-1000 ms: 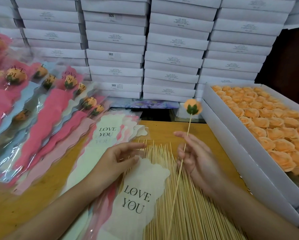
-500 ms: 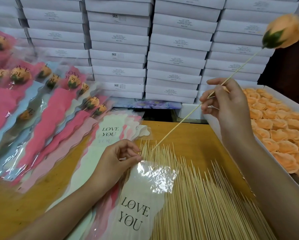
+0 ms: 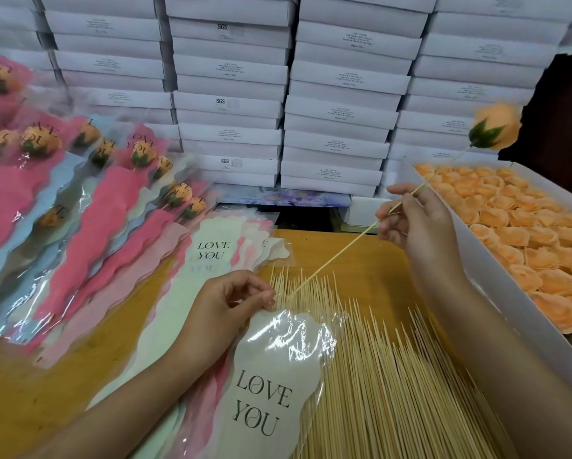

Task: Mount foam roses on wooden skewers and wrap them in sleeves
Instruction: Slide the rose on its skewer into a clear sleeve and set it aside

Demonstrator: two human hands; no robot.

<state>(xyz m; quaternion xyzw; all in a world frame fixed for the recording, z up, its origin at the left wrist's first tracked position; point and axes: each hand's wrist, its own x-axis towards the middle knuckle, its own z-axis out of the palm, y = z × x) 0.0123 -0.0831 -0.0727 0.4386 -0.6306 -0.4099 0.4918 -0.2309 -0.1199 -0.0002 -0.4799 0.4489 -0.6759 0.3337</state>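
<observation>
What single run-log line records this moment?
step: sleeving | right hand: holds skewer, rose mounted | left hand: pinches sleeve | skewer tip: outside sleeve

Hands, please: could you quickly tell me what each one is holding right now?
Left hand: pinching the top edge of the "LOVE YOU" sleeve.
Right hand: pinching the wooden skewer carrying the orange foam rose.

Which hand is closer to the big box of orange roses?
The right hand. It holds the skewer close beside the white wall of the box. The left hand is farther off, across the skewer pile, pinching a sleeve.
</observation>
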